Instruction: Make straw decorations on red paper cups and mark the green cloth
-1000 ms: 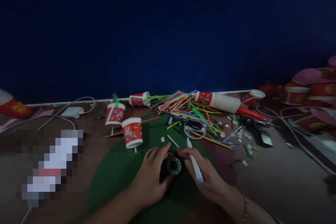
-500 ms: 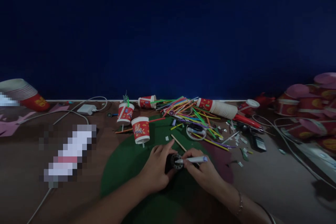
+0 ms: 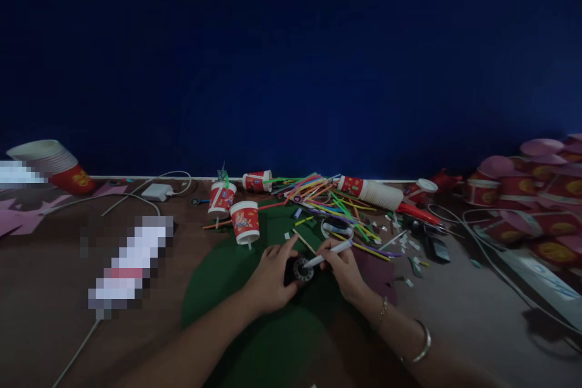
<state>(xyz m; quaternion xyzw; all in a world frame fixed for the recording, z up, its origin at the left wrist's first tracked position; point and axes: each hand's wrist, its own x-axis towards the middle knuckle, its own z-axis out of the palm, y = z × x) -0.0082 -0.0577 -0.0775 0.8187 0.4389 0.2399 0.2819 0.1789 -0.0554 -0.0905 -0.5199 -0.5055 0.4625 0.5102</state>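
Note:
My left hand (image 3: pixel 271 279) is closed around a dark round object (image 3: pixel 303 269) with a ring of small holes on its face, over the green sheet (image 3: pixel 213 273). Between the fingers of my right hand (image 3: pixel 342 267) is a white marker (image 3: pixel 331 253), slanting down to the left. Its lower end meets the face of the round object near the centre. A thin wooden stick (image 3: pixel 305 242) lies just beyond both hands.
Red paper cups (image 3: pixel 244 222) stand beyond my left hand. Coloured strips (image 3: pixel 318 191) lie in a heap near the wall, beside a stack of cups (image 3: pixel 375 193). A roll of tape (image 3: pixel 337 230), paper scraps and cables lie around. More red cups (image 3: pixel 541 191) are at the right.
My right hand has shifted up and slightly left, and the marker is held more steeply. My left hand stays around the round object. The whole view has shifted a little.

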